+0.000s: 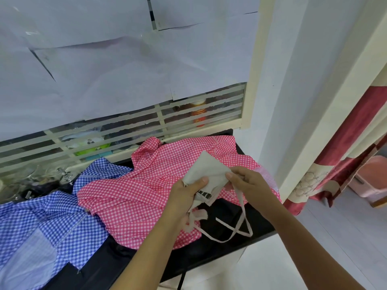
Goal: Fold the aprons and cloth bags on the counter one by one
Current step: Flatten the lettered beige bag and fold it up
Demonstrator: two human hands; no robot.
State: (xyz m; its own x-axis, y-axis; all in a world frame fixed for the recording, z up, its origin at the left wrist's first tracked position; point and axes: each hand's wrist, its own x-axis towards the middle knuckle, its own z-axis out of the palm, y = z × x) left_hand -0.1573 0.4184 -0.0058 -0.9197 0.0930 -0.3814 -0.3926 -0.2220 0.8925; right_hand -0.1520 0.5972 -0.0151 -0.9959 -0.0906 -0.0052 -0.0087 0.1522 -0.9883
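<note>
Surroundings: papered window, doorway at right.
White paper sheets [104,70] cover most of the striped glass [222,101]; behind it, a red jar [198,115] and something green [92,151]. Clear glassware [31,178] far left. Red curtain [345,147] hangs right, pink bin [371,178] beyond.

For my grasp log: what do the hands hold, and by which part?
Both hold the folded beige cloth bag: the left hand grips its left edge, the right hand pinches its right edge.
</note>
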